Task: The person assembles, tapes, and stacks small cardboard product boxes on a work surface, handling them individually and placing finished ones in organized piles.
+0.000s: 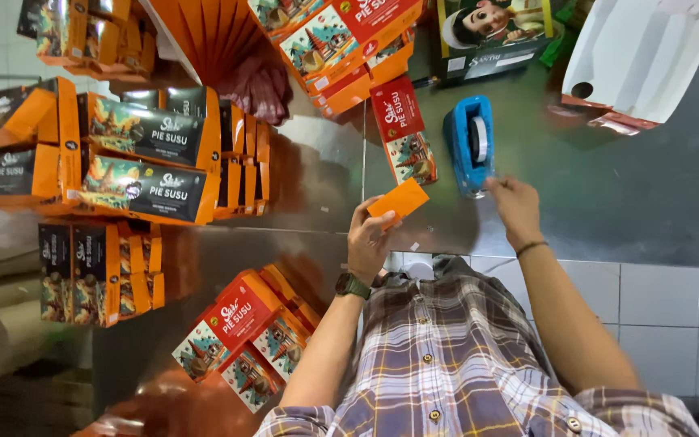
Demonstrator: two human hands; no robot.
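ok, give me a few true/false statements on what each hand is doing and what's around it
1. The left hand holds a small orange box. True.
2. The right hand grips a pair of scissors. False: its fingers reach to the blue tape dispenser; no scissors show.
3. A red box lies on the table just left of the tape dispenser. True.
4. The tape dispenser is green. False: it is blue, with a white roll inside.
5. The left wrist carries a wristwatch. True.
6. The orange-and-black boxes are stacked on the right-hand side. False: they are piled to the left of the left hand.
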